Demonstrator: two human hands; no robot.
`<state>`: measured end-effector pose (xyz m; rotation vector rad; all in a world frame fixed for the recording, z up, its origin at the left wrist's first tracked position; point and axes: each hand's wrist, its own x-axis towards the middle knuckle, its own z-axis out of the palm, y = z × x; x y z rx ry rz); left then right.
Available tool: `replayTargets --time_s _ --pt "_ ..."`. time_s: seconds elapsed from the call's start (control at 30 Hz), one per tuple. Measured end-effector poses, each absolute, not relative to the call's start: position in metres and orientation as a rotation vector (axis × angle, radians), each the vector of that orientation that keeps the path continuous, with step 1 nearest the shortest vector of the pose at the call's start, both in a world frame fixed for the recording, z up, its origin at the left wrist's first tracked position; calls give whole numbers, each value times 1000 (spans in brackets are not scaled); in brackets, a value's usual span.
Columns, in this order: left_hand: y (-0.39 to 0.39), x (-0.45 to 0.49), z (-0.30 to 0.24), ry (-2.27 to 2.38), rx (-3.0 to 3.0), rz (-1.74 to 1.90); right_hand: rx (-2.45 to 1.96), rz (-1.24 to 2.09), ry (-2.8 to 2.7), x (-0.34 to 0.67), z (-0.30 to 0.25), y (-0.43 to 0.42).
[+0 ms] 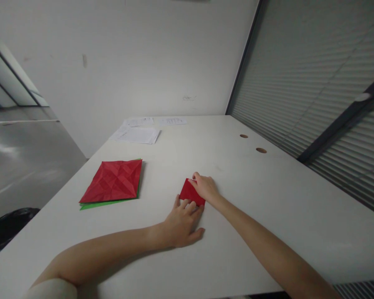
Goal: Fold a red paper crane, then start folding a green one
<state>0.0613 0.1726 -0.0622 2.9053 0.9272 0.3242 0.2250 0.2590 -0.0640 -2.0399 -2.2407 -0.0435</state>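
Note:
A small folded piece of red paper [190,193] lies flat on the white table between my hands. My left hand [183,222] rests with its fingers spread, the fingertips pressing on the paper's near edge and the thumb on the tabletop. At the paper's far right side, my right hand [205,187] pinches its upper edge between thumb and fingers. Part of the paper's right side is hidden under that hand. To the left sits a stack of creased paper sheets [114,180], red on top with green showing beneath.
Printed white papers [137,135] lie at the table's far left. Two round cable holes [261,150] are set in the table [286,199] near its right edge. Window blinds [302,83] run along the right. A black-lined bin [11,226] stands on the floor at left.

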Motion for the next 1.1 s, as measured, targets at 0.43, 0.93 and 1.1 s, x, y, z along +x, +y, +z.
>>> replayTargets --time_s 0.43,0.93,1.1 --pt "173 61 -59 902 2899 324 -2059 -34 -2171 225 -67 261" --pt "173 60 -57 891 2892 359 -2052 -80 -2161 225 -71 262" --pt "180 60 -62 732 2857 396 -2075 -75 -2172 224 -71 261"
